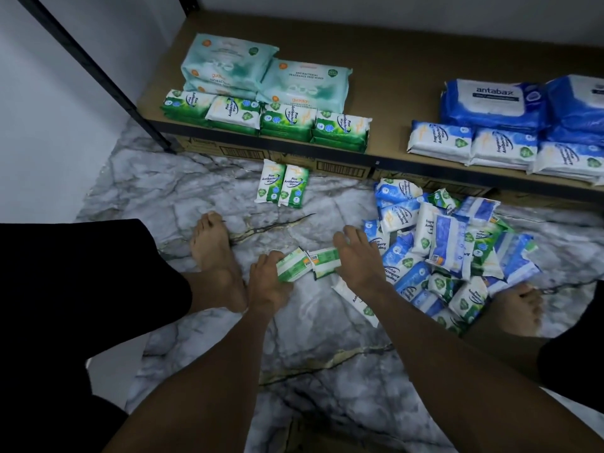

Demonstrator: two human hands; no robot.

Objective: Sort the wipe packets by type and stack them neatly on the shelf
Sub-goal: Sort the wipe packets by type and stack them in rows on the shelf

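Note:
My left hand (266, 282) grips a green pine wipe packet (292, 266) low over the marble floor. My right hand (356, 259) covers the right end of a second green packet (323, 261), fingers curled over it. A mixed pile of blue and green packets (454, 253) lies on the floor just right of my right hand. Two green packets (281, 186) lie side by side near the shelf. On the wooden shelf (385, 125), green packets (268, 117) sit in stacks in front of teal packs (261, 73) at left, with blue packets (503, 148) at right.
My bare feet rest on the floor, one (215, 259) just left of my left hand, the other (519, 308) at the pile's right edge. A black shelf post (108, 83) slants down at left. Cardboard boxes (340, 170) sit under the shelf.

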